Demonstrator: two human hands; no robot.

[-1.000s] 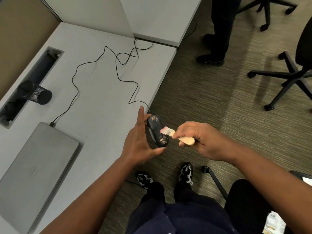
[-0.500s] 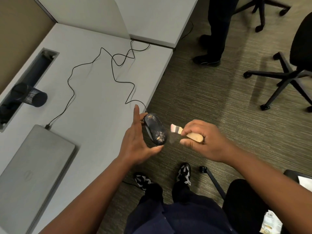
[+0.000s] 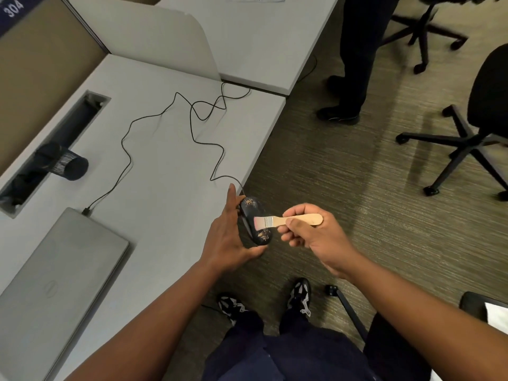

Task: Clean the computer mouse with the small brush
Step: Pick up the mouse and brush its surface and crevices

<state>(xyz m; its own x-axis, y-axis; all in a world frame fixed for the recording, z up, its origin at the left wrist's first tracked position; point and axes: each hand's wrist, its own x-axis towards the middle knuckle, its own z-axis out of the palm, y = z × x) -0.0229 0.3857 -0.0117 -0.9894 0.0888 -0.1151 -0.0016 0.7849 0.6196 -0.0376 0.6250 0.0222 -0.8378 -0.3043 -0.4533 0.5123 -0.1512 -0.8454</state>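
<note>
A black computer mouse [image 3: 253, 213] with tan specks of dirt on its top is held on edge beyond the desk's front edge by my left hand [image 3: 228, 237], thumb under its lower end and fingers behind it. Its thin black cable [image 3: 192, 133] snakes back across the desk. My right hand [image 3: 310, 235] grips the pale wooden handle of a small flat brush [image 3: 286, 220]. The bristles touch the middle of the mouse's top.
A closed grey laptop [image 3: 55, 284] lies at the left on the grey desk [image 3: 165, 166], with a black mesh cup [image 3: 67, 166] on its side by a cable slot. Another person's legs [image 3: 354, 64] and black office chairs [image 3: 467, 133] stand on the carpet to the right.
The brush pulled away to the right of the mouse half a second ago, then came back and its bristles rest on the mouse again. My left hand kept holding the mouse.
</note>
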